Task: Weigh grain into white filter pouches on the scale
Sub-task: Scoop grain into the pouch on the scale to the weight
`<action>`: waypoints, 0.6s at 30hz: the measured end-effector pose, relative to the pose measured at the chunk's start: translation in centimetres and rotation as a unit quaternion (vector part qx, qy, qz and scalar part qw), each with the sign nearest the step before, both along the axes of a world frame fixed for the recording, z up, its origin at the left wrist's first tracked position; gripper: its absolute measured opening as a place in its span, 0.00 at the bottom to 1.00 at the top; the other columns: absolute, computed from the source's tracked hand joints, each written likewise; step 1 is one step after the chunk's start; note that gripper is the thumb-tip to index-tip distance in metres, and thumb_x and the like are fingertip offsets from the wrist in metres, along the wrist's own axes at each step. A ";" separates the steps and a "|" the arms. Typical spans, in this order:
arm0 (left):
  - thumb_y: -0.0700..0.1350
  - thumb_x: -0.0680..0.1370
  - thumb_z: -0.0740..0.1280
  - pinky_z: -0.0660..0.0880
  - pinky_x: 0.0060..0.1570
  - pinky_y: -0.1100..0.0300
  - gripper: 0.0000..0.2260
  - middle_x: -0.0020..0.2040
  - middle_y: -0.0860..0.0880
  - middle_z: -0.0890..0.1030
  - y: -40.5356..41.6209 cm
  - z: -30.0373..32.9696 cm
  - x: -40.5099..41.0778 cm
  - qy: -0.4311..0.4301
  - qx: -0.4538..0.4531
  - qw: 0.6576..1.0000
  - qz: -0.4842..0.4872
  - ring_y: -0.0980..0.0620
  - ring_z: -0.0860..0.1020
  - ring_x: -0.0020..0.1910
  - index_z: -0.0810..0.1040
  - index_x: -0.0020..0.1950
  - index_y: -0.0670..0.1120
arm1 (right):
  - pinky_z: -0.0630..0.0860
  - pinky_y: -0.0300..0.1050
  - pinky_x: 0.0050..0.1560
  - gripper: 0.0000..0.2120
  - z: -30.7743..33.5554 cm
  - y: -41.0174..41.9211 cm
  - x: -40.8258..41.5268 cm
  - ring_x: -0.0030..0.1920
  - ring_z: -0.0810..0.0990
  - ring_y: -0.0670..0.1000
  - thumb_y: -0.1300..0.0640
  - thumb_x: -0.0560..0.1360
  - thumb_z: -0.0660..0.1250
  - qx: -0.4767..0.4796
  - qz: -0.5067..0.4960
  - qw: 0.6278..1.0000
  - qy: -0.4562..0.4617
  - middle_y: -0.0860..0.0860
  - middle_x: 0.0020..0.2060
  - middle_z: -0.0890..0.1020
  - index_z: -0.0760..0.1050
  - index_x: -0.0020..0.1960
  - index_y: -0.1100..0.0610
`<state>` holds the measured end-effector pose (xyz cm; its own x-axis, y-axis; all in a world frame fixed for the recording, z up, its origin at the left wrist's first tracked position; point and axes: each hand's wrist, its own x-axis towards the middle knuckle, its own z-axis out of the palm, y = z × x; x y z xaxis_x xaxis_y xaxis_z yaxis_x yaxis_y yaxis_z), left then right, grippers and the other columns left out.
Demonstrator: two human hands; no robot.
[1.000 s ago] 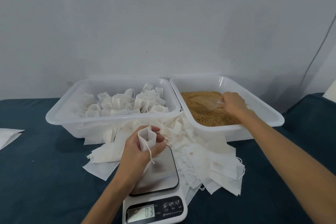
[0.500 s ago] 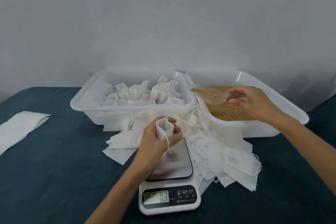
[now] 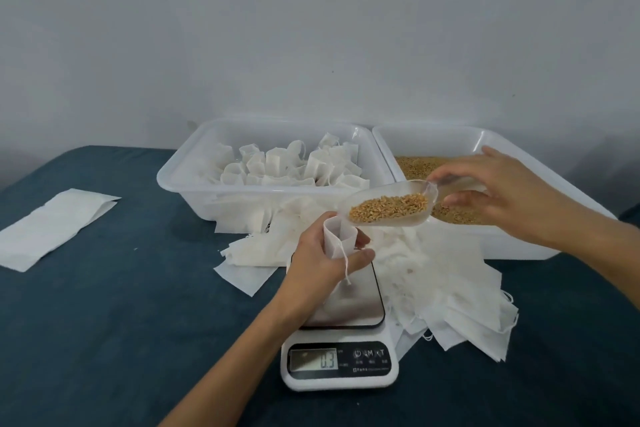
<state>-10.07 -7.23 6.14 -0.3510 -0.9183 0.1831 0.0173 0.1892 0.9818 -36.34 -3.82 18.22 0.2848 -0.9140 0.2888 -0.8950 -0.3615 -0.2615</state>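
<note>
Head view takes in two hands, two tubs, one scale and one scoop on a dark blue cloth (image 3: 104, 305). One left hand (image 3: 323, 262) has its fingers curled round a single white pouch (image 3: 337, 236), holding it upright with its mouth open above the back edge of the scale (image 3: 341, 340); one drawstring hangs from the pouch over the thumb. One right hand (image 3: 502, 192) pinches the handle of a clear scoop (image 3: 389, 206) between thumb and fingers. The scoop carries a load of grain (image 3: 388, 208) and tilts down to the left, its lip just above the pouch mouth; no grain can be seen falling.

Both white tubs stand side by side against the wall, rims touching or nearly so. In the left tub (image 3: 180, 180) stand many open pouches (image 3: 287, 166), too crowded to count exactly, well over a dozen. In the right tub (image 3: 460, 135) lies loose grain, partly hidden by the right hand.

Between the tubs and the scale spreads a heap of flat pouches (image 3: 450, 298), overlapping, too many to count, some tucked under the scale's right side. Two flat sheets (image 3: 52, 229), overlapped, lie well apart at the left edge of the cloth.

On the scale, one steel platter and one display, which reads 0.3; beside it sit three button marks.
</note>
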 end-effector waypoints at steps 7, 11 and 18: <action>0.47 0.70 0.78 0.78 0.64 0.42 0.18 0.50 0.51 0.87 0.2 -0.1 -0.2 -0.007 0.004 1.000 0.001 0.51 0.85 0.55 0.80 0.58 0.51 | 0.45 0.55 0.77 0.13 1.0 0.0 0.3 0.56 0.77 0.47 0.56 0.76 0.71 -0.045 -0.015 0.995 0.084 0.38 0.51 0.81 0.79 0.57 0.43; 0.40 0.72 0.79 0.79 0.61 0.51 0.20 0.51 0.49 0.86 0.2 -0.1 -0.2 0.007 0.015 1.000 -0.007 0.52 0.85 0.55 0.78 0.62 0.46 | 0.46 0.58 0.77 0.12 1.3 0.1 0.8 0.58 0.77 0.51 0.55 0.75 0.70 -0.065 -0.013 0.991 0.118 0.38 0.50 0.79 0.80 0.58 0.46; 0.36 0.74 0.79 0.77 0.55 0.65 0.20 0.51 0.53 0.86 0.3 -0.2 -0.1 -0.001 0.018 1.000 -0.019 0.56 0.85 0.54 0.78 0.62 0.46 | 0.45 0.62 0.78 0.13 1.9 0.6 1.8 0.62 0.77 0.57 0.60 0.75 0.72 -0.065 -0.035 0.986 0.152 0.47 0.51 0.83 0.81 0.59 0.51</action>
<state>-10.18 -6.89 5.93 -0.3859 -0.9104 0.1490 0.0222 0.1523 0.9881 -34.57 -3.17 20.16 0.3148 -0.8949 0.3162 -0.9484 -0.3098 0.0676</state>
